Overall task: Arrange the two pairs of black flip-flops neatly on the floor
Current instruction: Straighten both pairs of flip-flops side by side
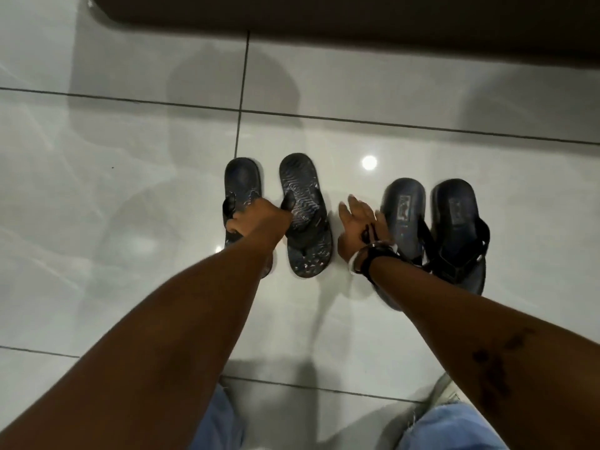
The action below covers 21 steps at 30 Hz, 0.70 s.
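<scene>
Two pairs of black flip-flops lie side by side on the glossy white tiled floor [130, 190], heels pointing away from me. The left pair has patterned soles: one flip-flop [243, 180] at the far left, its mate [303, 193] just right of it. My left hand [256, 219] is closed over the straps of this pair, between the two. The right pair is plainer, with a flip-flop [404, 206] and its mate [454, 209] close together. My right hand [355, 222] hovers with fingers spread at the left edge of that pair, holding nothing.
A dark brown piece of furniture [324, 17] runs along the far edge of the floor. My knees in blue jeans [454, 427] are at the bottom. A watch and bracelet [373, 251] sit on my right wrist. Bare tiles lie to the left and right.
</scene>
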Tool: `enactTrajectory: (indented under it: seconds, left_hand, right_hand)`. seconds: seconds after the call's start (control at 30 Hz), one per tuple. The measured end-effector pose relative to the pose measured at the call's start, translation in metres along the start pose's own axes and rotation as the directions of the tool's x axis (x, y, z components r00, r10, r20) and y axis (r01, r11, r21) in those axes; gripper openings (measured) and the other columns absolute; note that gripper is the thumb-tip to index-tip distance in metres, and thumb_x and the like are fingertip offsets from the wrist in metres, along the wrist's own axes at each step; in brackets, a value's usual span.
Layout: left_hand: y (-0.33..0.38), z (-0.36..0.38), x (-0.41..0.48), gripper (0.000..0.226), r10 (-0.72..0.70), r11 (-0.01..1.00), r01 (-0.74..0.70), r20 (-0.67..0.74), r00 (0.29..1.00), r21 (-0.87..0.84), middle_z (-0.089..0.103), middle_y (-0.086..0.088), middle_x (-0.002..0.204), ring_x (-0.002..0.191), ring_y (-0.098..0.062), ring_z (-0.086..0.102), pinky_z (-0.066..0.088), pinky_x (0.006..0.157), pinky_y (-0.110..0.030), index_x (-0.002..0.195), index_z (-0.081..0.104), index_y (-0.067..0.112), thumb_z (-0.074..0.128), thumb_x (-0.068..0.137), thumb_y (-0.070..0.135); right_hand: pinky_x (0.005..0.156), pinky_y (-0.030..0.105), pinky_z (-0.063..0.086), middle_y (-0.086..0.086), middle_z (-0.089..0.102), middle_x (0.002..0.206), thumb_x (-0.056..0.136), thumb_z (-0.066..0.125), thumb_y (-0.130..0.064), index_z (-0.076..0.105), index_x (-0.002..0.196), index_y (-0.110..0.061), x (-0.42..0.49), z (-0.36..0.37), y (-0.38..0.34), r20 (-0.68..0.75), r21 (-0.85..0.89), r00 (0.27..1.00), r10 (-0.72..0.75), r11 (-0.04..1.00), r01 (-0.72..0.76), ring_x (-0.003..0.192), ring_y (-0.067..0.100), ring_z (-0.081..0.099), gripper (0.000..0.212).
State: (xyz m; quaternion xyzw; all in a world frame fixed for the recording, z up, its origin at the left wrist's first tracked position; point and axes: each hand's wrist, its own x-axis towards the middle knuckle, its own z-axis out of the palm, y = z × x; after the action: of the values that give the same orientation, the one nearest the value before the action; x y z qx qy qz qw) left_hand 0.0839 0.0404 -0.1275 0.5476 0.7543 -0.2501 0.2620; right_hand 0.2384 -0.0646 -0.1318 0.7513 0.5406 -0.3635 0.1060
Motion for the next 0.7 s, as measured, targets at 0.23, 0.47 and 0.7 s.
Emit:
enactTrajectory:
  seconds: [0.23, 0.47, 0.7]
  left_hand:
    - [-0.005, 0.01, 0.004, 0.028, 0.154, 0.985, -0.162, -0.116, 0.981, -0.058, 0.07, -0.011, 0.112, 0.116, -0.033, 0.057, 0.031, 0.104, -0.048, 0.104, 0.066, 0.017, 0.059, 0.084, 0.035]
    - [-0.034, -0.027, 0.032, 0.031, 0.226, 0.973, -0.221, -0.08, 0.971, 0.071, 0.067, -0.013, 0.112, 0.116, -0.033, 0.052, 0.027, 0.109, -0.054, 0.11, 0.064, 0.013, 0.061, 0.085, 0.032]
    - [-0.031, -0.074, 0.088, 0.024, 0.229, 0.973, -0.222, -0.108, 0.968, 0.07, 0.067, -0.013, 0.107, 0.116, -0.034, 0.05, 0.022, 0.111, -0.054, 0.094, 0.063, 0.015, 0.061, 0.085, 0.037]
  right_hand:
    - [0.122, 0.048, 0.0, 0.006, -0.024, 0.159, 0.095, 0.027, -0.024, -0.006, 0.151, -0.018, 0.007, 0.029, -0.007, 0.257, -0.213, 0.953, 0.163, 0.971, -0.109, 0.148, 0.026, -0.013, 0.065]
    - [0.122, 0.049, 0.002, 0.01, -0.028, 0.157, 0.092, 0.042, -0.035, -0.012, 0.15, -0.021, 0.008, 0.028, -0.017, 0.276, -0.219, 0.938, 0.208, 0.964, -0.15, 0.147, 0.029, -0.014, 0.081]
    - [0.122, 0.048, 0.002, 0.011, -0.027, 0.157, 0.088, 0.051, -0.035, -0.009, 0.15, -0.027, 0.013, 0.029, -0.036, 0.236, -0.117, 0.931, 0.277, 0.96, -0.256, 0.148, 0.029, -0.013, 0.086]
